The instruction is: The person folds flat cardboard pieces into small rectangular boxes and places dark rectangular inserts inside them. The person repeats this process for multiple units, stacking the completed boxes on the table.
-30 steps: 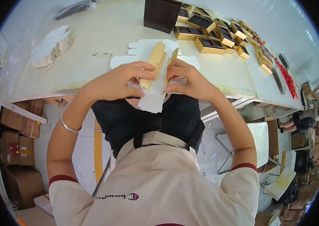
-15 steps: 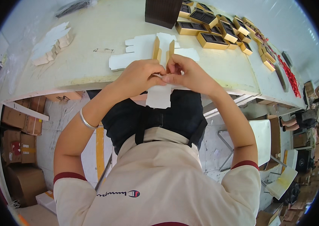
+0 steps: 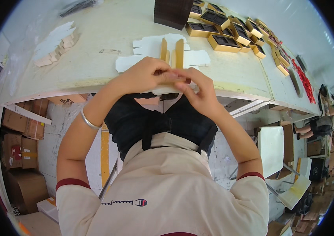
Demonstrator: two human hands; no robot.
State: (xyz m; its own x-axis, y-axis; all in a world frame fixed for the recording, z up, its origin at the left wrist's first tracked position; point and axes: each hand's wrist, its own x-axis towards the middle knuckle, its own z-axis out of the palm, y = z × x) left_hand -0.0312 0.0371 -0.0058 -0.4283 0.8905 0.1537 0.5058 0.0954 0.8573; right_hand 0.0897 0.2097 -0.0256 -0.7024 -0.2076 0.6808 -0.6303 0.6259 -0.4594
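Observation:
A partly folded carton, gold outside and white inside, lies at the front edge of the table with its two long gold sides standing up. It rests on flat white carton blanks. At its near end, my left hand is closed, with the fingertips pressing on the carton. My right hand grips the same end, thumb nearer me and fingers on top. Both sets of fingertips meet there and hide most of the near flap.
A dark brown box stands beyond the carton. Gold trays with dark inserts are heaped at the back right, near red ribbon-like material. More stacked white blanks lie left. A white stool stands on the right.
The white near flap that hung over the table edge has been folded up toward the carton. My right hand has turned, its thumb now lower and apart from the fingers.

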